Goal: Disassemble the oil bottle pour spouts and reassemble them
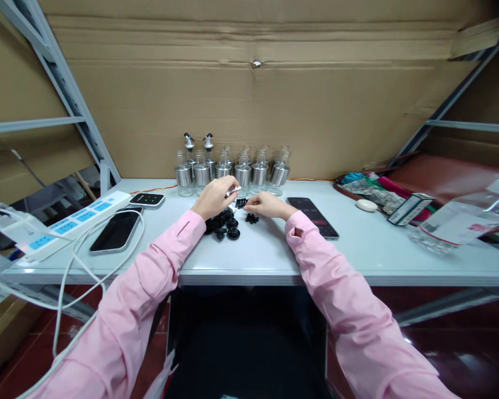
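My left hand [217,197] is closed on a small whitish piece [233,191], above a pile of black stoppers [222,223]. To its right, my right hand [268,205] has its fingertips pinched together beside small black parts [251,218]; what they hold, if anything, is too small to name. More small black parts [241,203] lie between the hands. Behind them stand several glass bottles with metal bands [243,175]. Two bottles at the back left carry pourer tops [208,143].
A power strip [77,224] with white cables, a phone [116,230] and a small device [147,200] lie at left. At right are another phone [313,216], a white oval object [366,205], a small box [411,209] and a plastic bottle [461,219]. Cardboard [249,111] stands behind.
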Demonstrator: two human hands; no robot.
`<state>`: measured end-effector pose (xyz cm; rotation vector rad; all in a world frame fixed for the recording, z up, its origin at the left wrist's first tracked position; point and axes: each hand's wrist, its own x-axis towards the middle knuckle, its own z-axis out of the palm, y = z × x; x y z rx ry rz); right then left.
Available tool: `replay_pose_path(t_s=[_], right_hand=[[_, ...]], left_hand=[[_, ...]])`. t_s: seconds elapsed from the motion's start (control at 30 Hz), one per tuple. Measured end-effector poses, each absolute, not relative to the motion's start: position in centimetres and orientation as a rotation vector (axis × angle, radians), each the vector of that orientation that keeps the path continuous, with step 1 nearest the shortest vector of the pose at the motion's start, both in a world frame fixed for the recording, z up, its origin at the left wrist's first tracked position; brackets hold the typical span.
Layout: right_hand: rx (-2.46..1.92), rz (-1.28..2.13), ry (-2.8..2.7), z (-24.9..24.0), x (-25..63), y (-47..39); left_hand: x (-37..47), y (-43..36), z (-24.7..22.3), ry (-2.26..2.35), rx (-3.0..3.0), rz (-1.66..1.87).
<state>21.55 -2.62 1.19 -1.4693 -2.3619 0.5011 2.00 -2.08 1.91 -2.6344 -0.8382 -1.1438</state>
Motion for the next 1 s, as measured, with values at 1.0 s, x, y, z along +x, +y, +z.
replay_pose_path(t_s=[1.0], right_hand=[[-1.508, 0.674, -2.401, 0.7, 20.8, -2.9]], left_hand=[[2.0, -2.2, 2.0, -0.849, -2.652, -1.112]])
